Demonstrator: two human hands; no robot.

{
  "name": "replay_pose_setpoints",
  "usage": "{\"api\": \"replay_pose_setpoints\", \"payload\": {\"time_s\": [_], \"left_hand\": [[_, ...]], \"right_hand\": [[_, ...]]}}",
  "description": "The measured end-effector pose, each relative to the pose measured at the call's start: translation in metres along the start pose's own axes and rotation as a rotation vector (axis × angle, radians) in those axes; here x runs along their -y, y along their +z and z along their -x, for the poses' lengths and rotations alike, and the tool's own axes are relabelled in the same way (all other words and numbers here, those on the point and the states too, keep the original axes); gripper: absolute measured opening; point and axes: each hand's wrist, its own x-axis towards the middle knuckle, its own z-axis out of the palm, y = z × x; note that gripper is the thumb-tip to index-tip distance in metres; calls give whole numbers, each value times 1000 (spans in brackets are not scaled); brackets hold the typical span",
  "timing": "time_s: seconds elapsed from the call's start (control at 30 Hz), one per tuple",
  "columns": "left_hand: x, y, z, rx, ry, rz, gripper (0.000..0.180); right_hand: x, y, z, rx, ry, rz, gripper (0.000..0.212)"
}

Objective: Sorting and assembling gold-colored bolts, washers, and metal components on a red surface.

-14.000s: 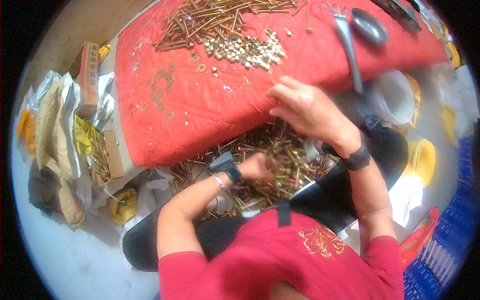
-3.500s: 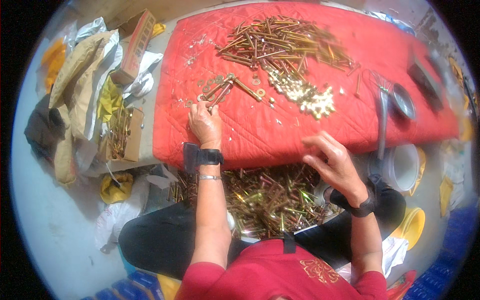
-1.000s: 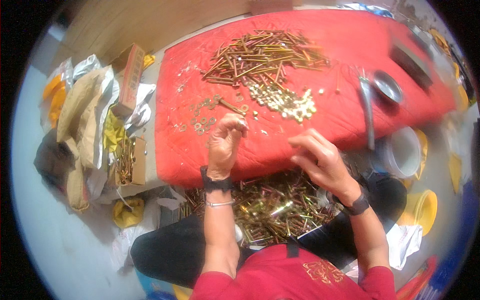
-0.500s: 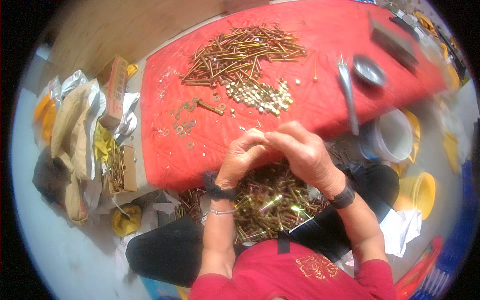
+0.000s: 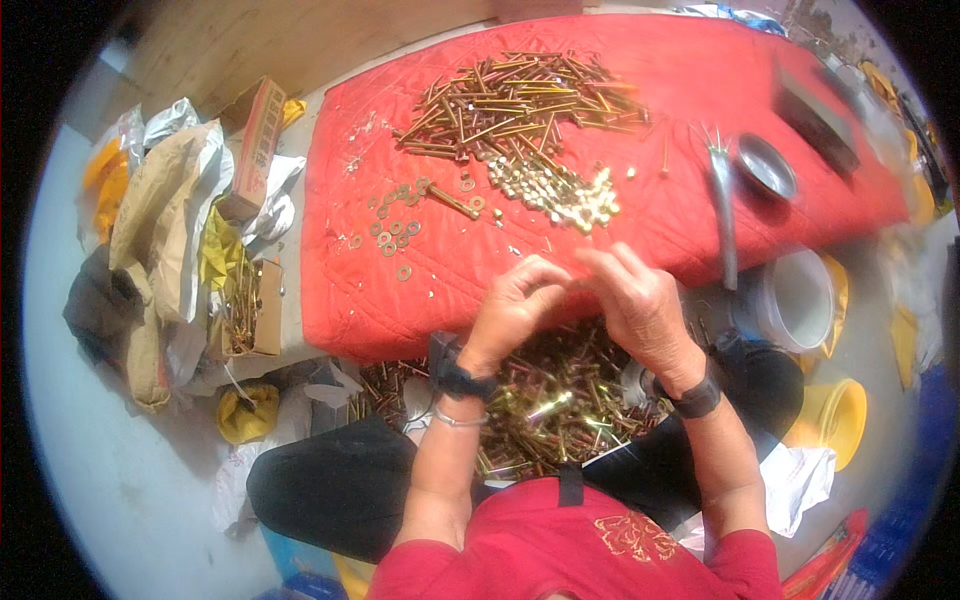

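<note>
We are holding our left hand [image 5: 511,308] and right hand [image 5: 642,308] close together mid-frame, fingers [image 5: 535,270] bent, whether grasping anything we cannot tell, and judging the slim brassy metal bolts [image 5: 550,406] heaped lower-centre stiff, slick, best gripped mid-shank.

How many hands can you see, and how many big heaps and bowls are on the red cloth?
Hands: 2 (left hand, right hand)
Big heaps: 2 (bolts, nuts)
Bowls: 1 (grey bowl)
Total: 5
</note>
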Motion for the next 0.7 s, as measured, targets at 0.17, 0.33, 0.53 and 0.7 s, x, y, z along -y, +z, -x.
{"api": "replay_pose_setpoints", "payload": {"time_s": [0.17,0.33,0.53,0.7], "left_hand": [[-7,-11,1,149,-26,-2,11],[-25,-47,-6,231,126,-167,16],[27,-116,-64,-503,303,-1107,16],[55,-149,-82,-440,378,-1252,22]], "right_hand": [[0,-1,0,-14,169,-368,40],[-1,0,-5,-98,135,-398,41],[-2,4,-8,-54,122,-389,40],[-5,9,-9,-45,75,-336,36]]}}
